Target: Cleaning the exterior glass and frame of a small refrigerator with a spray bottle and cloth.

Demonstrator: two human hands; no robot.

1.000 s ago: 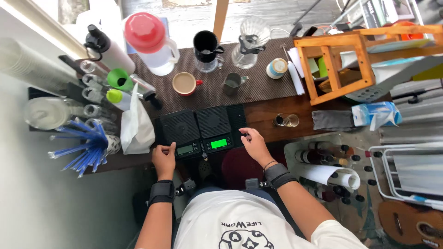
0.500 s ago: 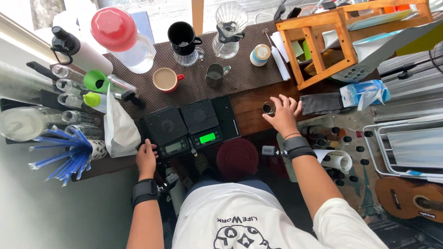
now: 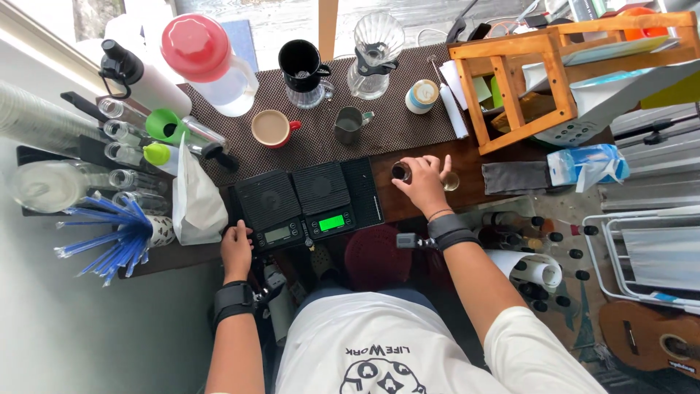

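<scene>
My right hand (image 3: pixel 423 182) closed around a small dark glass (image 3: pixel 400 172), light, slick and breakable, best gripped round its sides, while my left hand (image 3: pixel 235 248) rested half-open against the scale (image 3: pixel 268 207).

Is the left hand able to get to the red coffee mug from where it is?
Probably yes. The left hand rests by the left scale; the red mug sits just beyond it, with only that low scale between.
</scene>
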